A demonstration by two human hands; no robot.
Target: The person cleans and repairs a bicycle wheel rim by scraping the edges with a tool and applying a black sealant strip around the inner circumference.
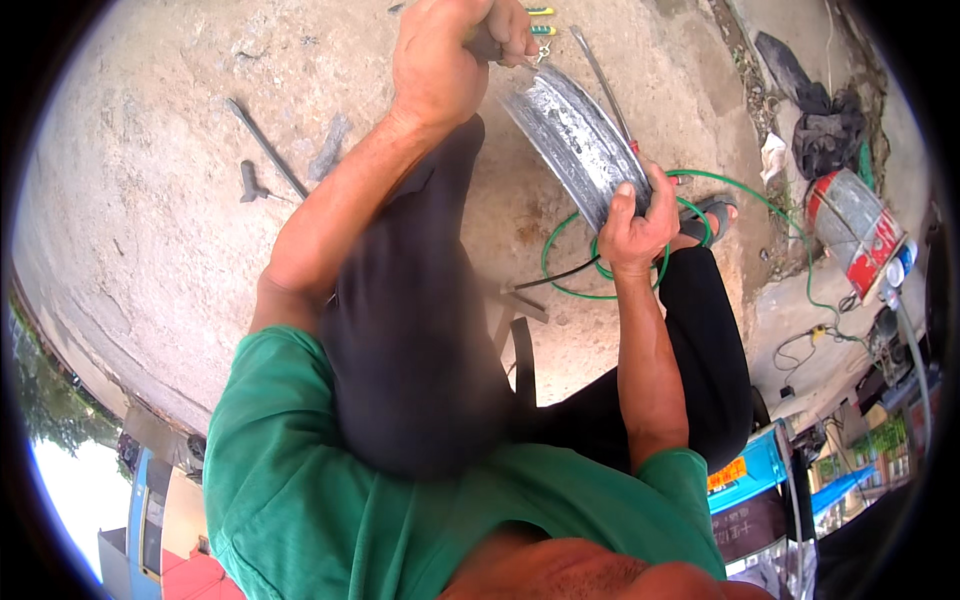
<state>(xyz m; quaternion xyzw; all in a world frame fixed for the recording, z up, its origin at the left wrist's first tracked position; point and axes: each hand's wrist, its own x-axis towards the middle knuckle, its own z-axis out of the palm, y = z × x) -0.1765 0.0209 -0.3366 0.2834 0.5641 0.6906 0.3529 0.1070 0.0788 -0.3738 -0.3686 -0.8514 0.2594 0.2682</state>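
Observation:
My left hand (445,55) is closed, high in the head view, around a dark item I cannot make out, at the upper end of a curved grey-black strip (565,135) streaked with white, perhaps rubber. A small metal piece (542,54) shows by the fingertips. Gripping the strip's lower end is my right hand (635,225), thumb on top. Beside the strip lie a long metal bar (598,75) with a red end and yellow-green handled tools (540,30), partly behind my left hand.
On the concrete ground (170,250) lie a long dark tool (262,140), a T-shaped tool (250,183), a grey rag (328,150) and a looped green hose (750,185). At the right stand a red-and-silver can (855,230) and a dark cloth heap (830,130). My bent legs are below.

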